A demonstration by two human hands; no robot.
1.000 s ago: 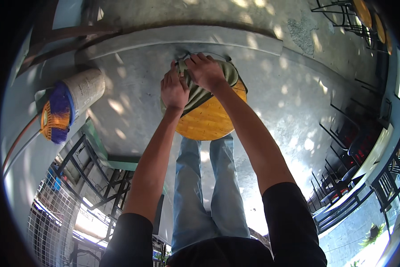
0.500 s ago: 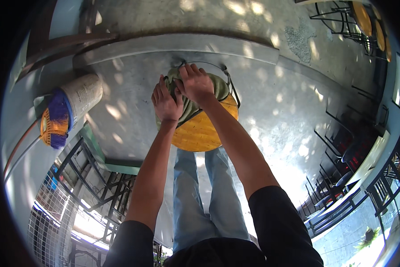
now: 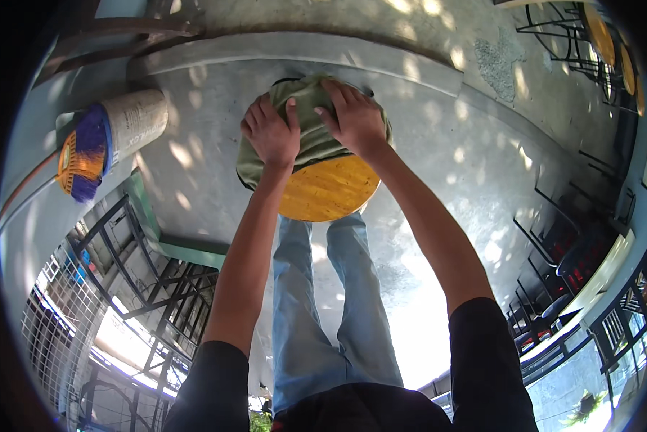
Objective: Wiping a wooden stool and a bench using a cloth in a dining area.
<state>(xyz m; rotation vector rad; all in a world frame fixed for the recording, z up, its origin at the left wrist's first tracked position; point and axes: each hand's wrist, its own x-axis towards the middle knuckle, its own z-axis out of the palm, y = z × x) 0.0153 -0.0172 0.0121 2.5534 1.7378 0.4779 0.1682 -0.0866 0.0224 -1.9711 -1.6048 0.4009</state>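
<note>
An olive-green cloth item (image 3: 312,108) with dark edging lies over the far part of a round yellow wooden stool top (image 3: 330,191). It hangs past the sides of the seat, and I cannot make out its exact kind. Flat on its left part rests my left hand (image 3: 271,135), fingers extended and thumb apart. My right hand (image 3: 357,122) presses on the right part in the same way, fingers stretched toward the far edge. Between the two hands the cloth is fairly smooth, with folds along its near edge. The near part of the wooden seat is bare.
At the left, a whitish bucket (image 3: 140,119) lies tipped beside a purple and orange broom (image 3: 86,155). A low concrete ledge (image 3: 302,52) runs beyond the stool. Dark chairs (image 3: 561,259) stand at the right, more yellow-topped stools (image 3: 598,36) at the far right, and black metal frames (image 3: 132,252) at the near left.
My hands have moved apart, the right one rightward. The bunched cloth is now spread wider across the stool, and the dark cord that stuck out at its far right is mostly hidden.
</note>
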